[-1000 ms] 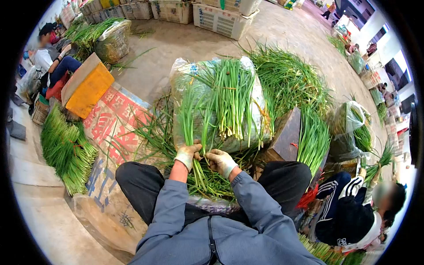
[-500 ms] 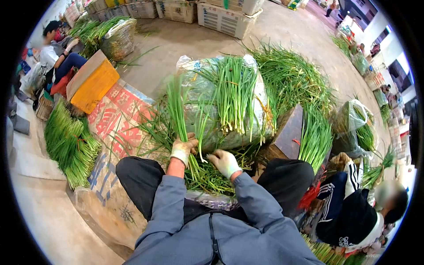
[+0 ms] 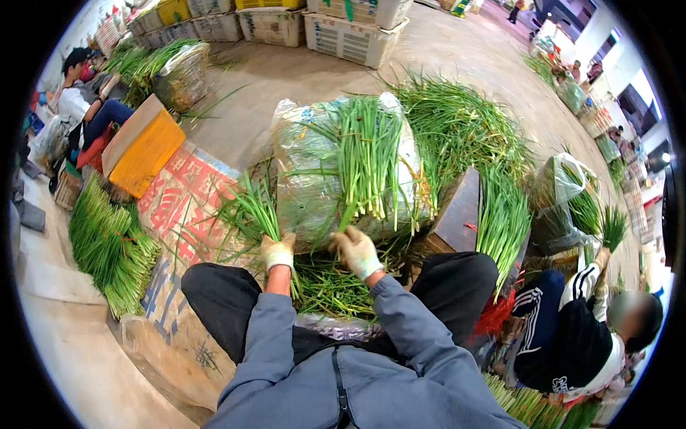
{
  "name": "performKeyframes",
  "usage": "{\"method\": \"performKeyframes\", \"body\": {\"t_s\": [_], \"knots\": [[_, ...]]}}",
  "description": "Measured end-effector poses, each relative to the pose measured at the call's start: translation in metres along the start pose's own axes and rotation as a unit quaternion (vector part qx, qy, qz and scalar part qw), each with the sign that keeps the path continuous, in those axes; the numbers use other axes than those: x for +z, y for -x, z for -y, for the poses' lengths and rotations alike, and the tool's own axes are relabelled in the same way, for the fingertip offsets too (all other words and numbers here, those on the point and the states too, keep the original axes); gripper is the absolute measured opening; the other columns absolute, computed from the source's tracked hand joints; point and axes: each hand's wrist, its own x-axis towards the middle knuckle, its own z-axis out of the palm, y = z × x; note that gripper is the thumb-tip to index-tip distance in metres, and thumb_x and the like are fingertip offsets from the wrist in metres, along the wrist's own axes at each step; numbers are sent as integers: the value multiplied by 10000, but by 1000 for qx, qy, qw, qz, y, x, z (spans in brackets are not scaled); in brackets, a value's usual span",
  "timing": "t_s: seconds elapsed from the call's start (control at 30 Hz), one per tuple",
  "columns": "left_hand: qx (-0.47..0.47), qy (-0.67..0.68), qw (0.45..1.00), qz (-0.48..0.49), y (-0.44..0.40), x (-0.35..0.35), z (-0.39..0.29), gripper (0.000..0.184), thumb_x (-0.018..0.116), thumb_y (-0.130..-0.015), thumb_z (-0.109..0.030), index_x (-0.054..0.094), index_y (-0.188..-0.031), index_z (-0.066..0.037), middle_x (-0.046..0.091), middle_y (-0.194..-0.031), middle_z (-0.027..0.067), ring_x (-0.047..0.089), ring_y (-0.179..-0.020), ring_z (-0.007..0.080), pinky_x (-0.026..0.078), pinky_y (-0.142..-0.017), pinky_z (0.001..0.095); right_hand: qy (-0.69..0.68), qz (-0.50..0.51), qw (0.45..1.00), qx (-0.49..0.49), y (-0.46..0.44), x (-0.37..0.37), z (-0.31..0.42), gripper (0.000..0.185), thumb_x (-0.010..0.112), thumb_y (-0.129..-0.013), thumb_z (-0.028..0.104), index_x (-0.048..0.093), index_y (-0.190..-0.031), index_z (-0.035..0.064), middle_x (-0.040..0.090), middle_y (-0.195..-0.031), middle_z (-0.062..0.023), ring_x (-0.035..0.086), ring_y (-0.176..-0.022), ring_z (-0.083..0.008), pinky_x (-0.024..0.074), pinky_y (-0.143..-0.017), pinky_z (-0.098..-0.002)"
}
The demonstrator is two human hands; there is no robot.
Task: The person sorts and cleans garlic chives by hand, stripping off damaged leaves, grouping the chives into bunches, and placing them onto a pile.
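Note:
My left hand (image 3: pixel 278 253), in a pale glove, is closed round a small bunch of green stalks (image 3: pixel 259 209) whose leaves point up and left. To its right, my right hand (image 3: pixel 356 252) is at the lower edge of the plastic-wrapped bale (image 3: pixel 307 207), fingers bent, close to a short green piece; whether it grips that is unclear. On the bale lies a larger bunch of green stalks (image 3: pixel 368 161) with pale ends toward me. Loose stalks (image 3: pixel 332 286) are heaped below my hands, between my knees.
A big leafy pile (image 3: pixel 457 121) lies behind the bale. At right are a dark wooden block (image 3: pixel 457 214), a tied bunch (image 3: pixel 502 225) and a seated person (image 3: pixel 572 350). Leftward are an orange box (image 3: pixel 146 157), bundled greens (image 3: pixel 114 247) and another person (image 3: pixel 82 107). Crates (image 3: pixel 350 39) stand at the back.
My left hand has moved left and lower with its bunch, which now leans left beside the bale. My right hand has shifted slightly upward. The thin stalks between the hands are gone from there.

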Motion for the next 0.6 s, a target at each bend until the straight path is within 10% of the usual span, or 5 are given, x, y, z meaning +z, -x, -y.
{"method": "performKeyframes", "body": {"t_s": [0.23, 0.6], "knots": [[-51, 55, 947, 313, 47, -4, -75, 318, 755, -875, -223, 657, -1056, 20, 720, -833, 120, 524, -441, 126, 434, -416, 260, 271, 108, 938, -186, 20, 29, -6, 248, 595, -956, 289, 612, -970, 43, 649, -825, -234, 633, -803, -451, 508, -692, -500], [10, 169, 972, 164, 42, -9, -100, 186, 768, -881, -236, 689, -908, -70, 709, -734, 66, 523, -469, 88, 392, -410, 246, 401, 151, 847, -315, 38, 8, 14, 242, 590, -957, 312, 599, -861, 90, 623, -639, -126, 626, -585, -359, 487, -533, -455]]}}
